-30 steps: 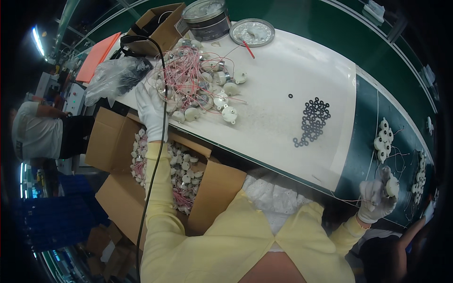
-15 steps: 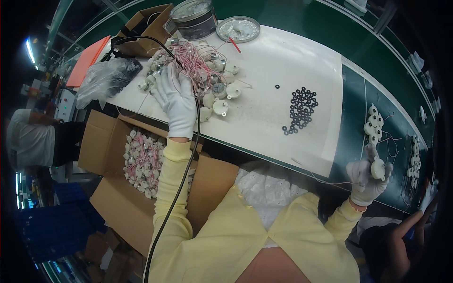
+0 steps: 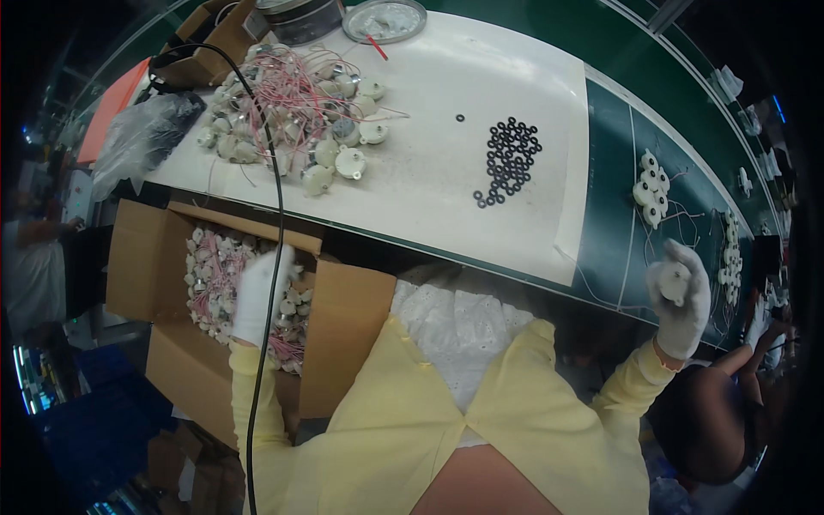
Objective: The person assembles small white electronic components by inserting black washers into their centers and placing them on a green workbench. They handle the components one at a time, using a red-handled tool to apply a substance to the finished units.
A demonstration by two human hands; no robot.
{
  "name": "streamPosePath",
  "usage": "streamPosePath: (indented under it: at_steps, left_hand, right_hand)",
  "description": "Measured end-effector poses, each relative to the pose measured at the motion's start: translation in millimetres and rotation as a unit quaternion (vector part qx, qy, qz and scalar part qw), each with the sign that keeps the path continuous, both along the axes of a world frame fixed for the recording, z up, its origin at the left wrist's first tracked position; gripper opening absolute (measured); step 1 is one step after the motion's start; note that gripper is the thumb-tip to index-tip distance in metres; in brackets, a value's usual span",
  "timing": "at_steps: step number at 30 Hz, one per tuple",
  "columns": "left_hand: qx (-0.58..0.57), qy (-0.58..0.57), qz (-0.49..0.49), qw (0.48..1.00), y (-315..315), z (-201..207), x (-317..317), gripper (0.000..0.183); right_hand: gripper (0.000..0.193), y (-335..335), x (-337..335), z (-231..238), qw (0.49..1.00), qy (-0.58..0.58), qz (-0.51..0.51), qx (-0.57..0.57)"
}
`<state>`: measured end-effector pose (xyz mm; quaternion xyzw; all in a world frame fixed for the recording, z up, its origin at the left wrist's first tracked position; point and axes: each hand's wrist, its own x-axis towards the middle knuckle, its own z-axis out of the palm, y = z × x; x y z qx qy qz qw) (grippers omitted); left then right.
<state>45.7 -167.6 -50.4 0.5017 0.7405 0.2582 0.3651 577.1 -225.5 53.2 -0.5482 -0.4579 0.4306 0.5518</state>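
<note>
My right hand (image 3: 684, 300), in a white glove, holds a small round cream motor (image 3: 674, 283) up above the table's near right edge. A thin wire runs leftward from near that hand. My left hand (image 3: 264, 292), gloved too, is over the open cardboard box (image 3: 343, 330); its fingers are smeared by motion, and whether it holds anything is hidden. Inside the box lie many similar motors (image 3: 210, 283) with pink wires. A heap of motors (image 3: 322, 154) with tangled pink wires covers the white tabletop's left part. Small black rings (image 3: 513, 154) lie grouped at its middle right.
A black cable (image 3: 273, 172) hangs across the view. Motors in two clusters (image 3: 652, 189) rest on the green strip at right. A tin (image 3: 300, 19), its lid (image 3: 386, 19), a red stick (image 3: 378, 49) and a plastic bag (image 3: 146, 137) stand behind. Another person's arm (image 3: 747, 352) is at right.
My left hand has left the heap on the table and come down to the box. The right hand still holds its motor, now slightly raised and turned. The whole view has shifted.
</note>
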Motion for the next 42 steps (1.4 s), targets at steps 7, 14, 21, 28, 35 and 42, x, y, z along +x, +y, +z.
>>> streamPosePath:
  at_steps: [7,14,21,28,35,42]
  left_hand:
    - [0.320,0.082,-0.220,0.918,0.7,43.3,56.0,0.010]
    - [0.528,0.283,-0.235,0.766,89.6,53.2,112.4,0.034]
    - [0.584,0.236,-0.306,0.713,91.3,33.6,117.5,0.038]
    - [0.490,0.289,-0.192,0.800,85.7,36.4,121.3,0.035]
    - [0.475,0.328,-0.191,0.794,86.2,36.0,118.6,0.040]
    - [0.441,0.298,-0.200,0.823,86.4,32.3,114.8,0.054]
  right_hand:
    - [0.038,63.9,-67.8,-1.3,0.965,-0.168,0.137,-0.149]
    - [0.055,19.2,-11.7,45.3,0.983,0.019,0.184,0.005]
    - [0.026,-23.4,12.9,81.4,0.924,-0.232,-0.055,-0.298]
    - [0.033,53.2,-79.4,-20.8,0.968,-0.136,0.127,-0.169]
    - [0.030,81.6,-103.1,-23.9,0.955,-0.184,0.190,-0.132]
    - [0.027,88.3,-112.0,-26.4,0.943,-0.258,0.201,-0.060]
